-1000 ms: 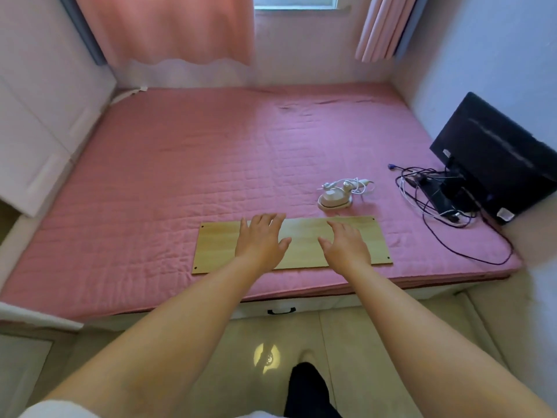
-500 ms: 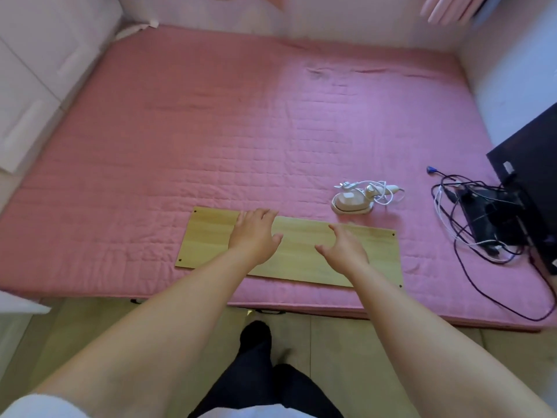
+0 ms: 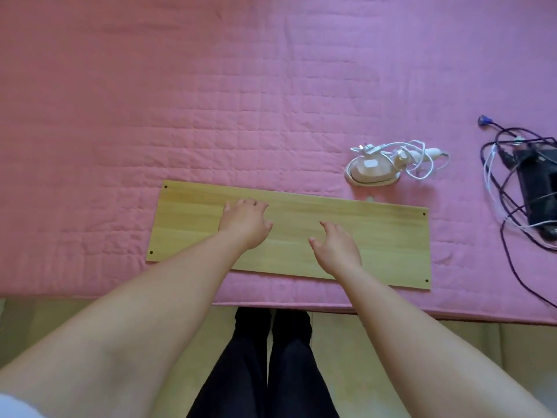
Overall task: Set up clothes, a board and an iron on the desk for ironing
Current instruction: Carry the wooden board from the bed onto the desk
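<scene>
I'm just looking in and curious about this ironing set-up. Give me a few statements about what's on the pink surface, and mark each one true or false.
1. Both hands are on the wooden board. True: the left hand and right hand rest open on it.
2. The iron stands on the board. False: it sits on the pink quilted mat, just beyond the board's far right end.
3. The iron's white cord is bundled beside it. True.
4. A shirt is spread on the board. False: no clothes are in view.
5. The tangle of dark cables lies to the left. False: it is on the right.
</scene>
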